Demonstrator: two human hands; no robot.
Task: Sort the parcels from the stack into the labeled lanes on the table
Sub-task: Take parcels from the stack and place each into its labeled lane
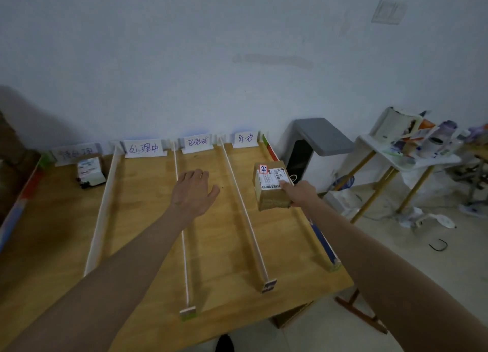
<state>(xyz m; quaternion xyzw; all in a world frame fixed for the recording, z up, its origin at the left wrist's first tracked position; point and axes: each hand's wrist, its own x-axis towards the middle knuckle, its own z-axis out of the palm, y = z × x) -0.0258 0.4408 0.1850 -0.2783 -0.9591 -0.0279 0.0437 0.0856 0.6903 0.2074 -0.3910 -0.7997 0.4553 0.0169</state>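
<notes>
Parcel (272, 187) sits gripped in our right hand (301, 193) above the far-right lane (264, 219), label up for checking, while our left hand (194, 187) hovers open, holding nothing.

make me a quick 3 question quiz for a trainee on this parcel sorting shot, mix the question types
1. True or false: the left hand holds a parcel.
2. Multiple choice: the brown parcel in the right hand is over which lane? A) the leftmost lane B) the second lane from the left C) the rightmost lane
3. Fill in: a small parcel already lies at the far end of the ______ lane, near its paper label.

Key
1. False. It hovers open over the third lane, holding nothing.
2. C, the lane by the table's right edge.
3. Leftmost.
</notes>
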